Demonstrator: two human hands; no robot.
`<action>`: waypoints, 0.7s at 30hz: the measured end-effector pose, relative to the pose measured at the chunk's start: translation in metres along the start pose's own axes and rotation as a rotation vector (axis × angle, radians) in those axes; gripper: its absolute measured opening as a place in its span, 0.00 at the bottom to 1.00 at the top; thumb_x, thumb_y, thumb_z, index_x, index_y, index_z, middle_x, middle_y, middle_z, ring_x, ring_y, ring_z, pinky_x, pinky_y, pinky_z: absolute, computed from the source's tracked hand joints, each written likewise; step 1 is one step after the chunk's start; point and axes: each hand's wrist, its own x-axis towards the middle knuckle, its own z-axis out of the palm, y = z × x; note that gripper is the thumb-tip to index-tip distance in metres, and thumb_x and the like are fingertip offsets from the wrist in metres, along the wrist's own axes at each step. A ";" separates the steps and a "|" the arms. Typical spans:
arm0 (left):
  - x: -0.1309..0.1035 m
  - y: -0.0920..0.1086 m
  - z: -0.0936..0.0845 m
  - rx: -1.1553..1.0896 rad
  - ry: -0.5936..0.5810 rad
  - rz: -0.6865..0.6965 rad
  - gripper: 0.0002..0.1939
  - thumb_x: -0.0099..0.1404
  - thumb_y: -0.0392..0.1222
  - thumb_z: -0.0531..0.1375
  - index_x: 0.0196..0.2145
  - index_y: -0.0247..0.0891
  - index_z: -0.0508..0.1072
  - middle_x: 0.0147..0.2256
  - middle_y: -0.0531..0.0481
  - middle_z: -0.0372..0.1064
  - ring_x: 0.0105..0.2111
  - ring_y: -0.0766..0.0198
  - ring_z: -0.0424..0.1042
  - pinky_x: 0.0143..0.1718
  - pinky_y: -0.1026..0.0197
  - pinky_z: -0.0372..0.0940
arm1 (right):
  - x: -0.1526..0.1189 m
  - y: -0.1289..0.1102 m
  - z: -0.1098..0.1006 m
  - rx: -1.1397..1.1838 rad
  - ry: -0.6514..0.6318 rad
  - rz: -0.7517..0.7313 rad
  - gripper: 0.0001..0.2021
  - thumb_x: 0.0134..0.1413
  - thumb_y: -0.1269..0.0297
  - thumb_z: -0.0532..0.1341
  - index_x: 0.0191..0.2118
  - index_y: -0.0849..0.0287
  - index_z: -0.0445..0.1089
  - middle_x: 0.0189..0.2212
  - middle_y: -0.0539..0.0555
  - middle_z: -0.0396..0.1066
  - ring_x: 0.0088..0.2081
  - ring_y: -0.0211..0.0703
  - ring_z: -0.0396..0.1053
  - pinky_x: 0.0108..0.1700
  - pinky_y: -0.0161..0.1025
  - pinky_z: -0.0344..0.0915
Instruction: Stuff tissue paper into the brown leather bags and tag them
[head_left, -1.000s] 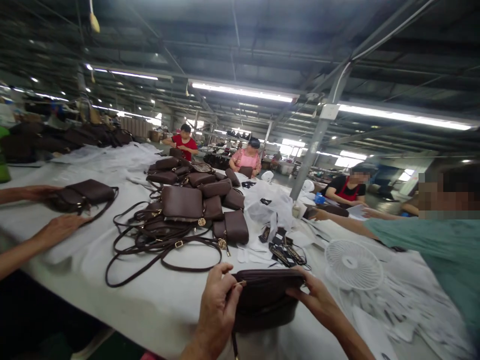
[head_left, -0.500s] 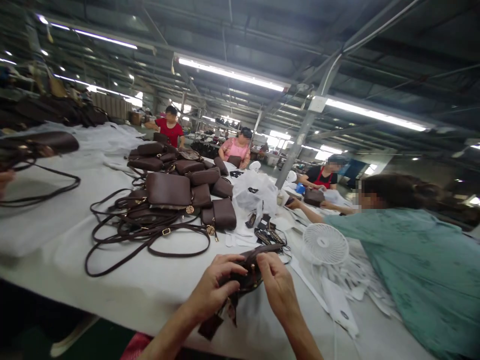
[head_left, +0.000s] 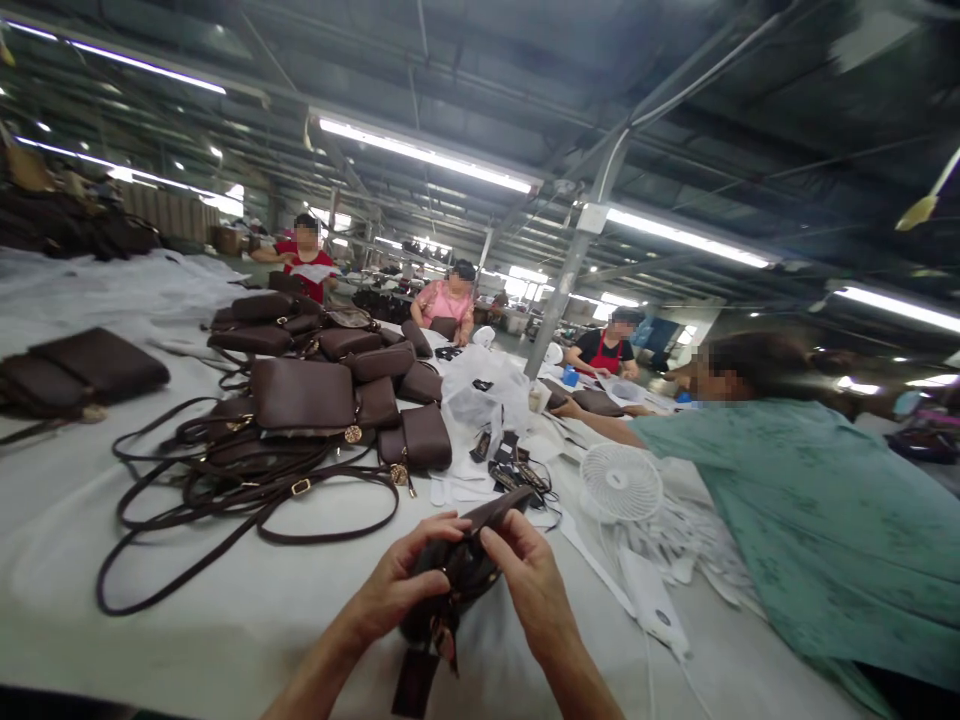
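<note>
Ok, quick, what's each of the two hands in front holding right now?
Left hand: closed on the dark brown bag.
Right hand: closed on the same bag, fingertips at its upper edge.

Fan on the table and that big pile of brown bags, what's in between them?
Black tags and flat white pieces lie between the fan and the pile, with crumpled plastic farther back, in the head view.

Bright tube lights beneath a dim roof
</note>
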 end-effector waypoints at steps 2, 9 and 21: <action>-0.004 -0.005 0.006 -0.046 0.040 0.017 0.11 0.63 0.45 0.60 0.43 0.41 0.72 0.53 0.37 0.68 0.57 0.48 0.64 0.55 0.44 0.61 | 0.002 0.002 0.000 0.000 0.015 -0.011 0.16 0.47 0.52 0.66 0.36 0.59 0.71 0.31 0.53 0.73 0.37 0.48 0.69 0.41 0.41 0.67; -0.001 -0.001 0.025 0.452 -0.010 0.338 0.10 0.67 0.35 0.53 0.42 0.42 0.71 0.49 0.42 0.67 0.48 0.57 0.67 0.48 0.54 0.67 | 0.000 -0.004 -0.011 -0.006 0.013 0.006 0.12 0.48 0.55 0.66 0.31 0.58 0.69 0.26 0.48 0.69 0.30 0.41 0.65 0.34 0.35 0.64; 0.009 0.004 0.060 0.442 0.150 0.181 0.07 0.65 0.32 0.50 0.32 0.38 0.66 0.39 0.45 0.60 0.41 0.58 0.63 0.41 0.58 0.66 | -0.008 -0.001 -0.019 0.100 0.058 0.058 0.13 0.44 0.58 0.68 0.31 0.61 0.69 0.26 0.49 0.70 0.29 0.38 0.64 0.35 0.34 0.60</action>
